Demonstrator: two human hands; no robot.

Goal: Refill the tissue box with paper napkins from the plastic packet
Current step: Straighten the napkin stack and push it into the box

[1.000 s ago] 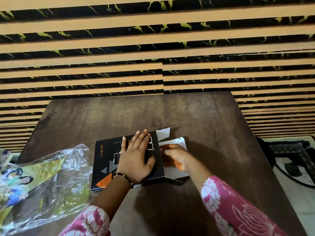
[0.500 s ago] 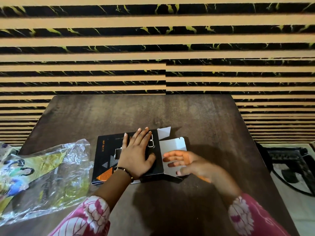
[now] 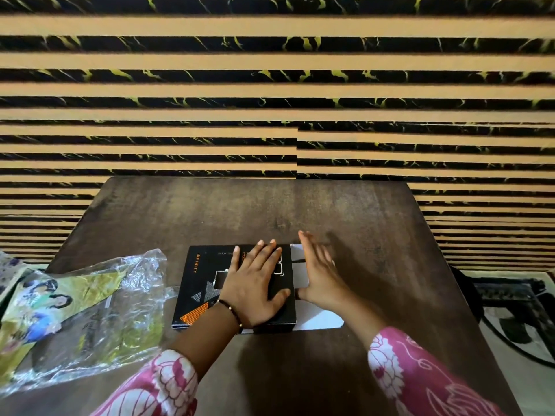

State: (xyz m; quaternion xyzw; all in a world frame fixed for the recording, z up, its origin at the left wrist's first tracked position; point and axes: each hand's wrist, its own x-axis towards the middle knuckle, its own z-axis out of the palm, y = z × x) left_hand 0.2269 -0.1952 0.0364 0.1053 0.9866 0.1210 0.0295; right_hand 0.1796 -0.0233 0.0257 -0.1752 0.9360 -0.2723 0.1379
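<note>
A flat black tissue box (image 3: pixel 200 288) with orange and grey triangles lies in the middle of the brown table (image 3: pixel 258 211). My left hand (image 3: pixel 254 283) presses flat on its top, fingers spread. My right hand (image 3: pixel 319 276) is flat and open against the white end flaps (image 3: pixel 321 321) at the box's right end. The crumpled clear plastic packet (image 3: pixel 99 319) with a yellow-green printed label lies left of the box. No napkins show outside the box.
A wall of tan and black marbled stripes (image 3: pixel 276 85) rises behind the table's far edge. A patterned rug (image 3: pixel 516 313) covers the floor to the right. Bare tabletop stretches beyond and in front of the box.
My right hand came out from inside the box's right end, opened, and now lies flat against the white flaps. My left hand stayed pressed on the box.
</note>
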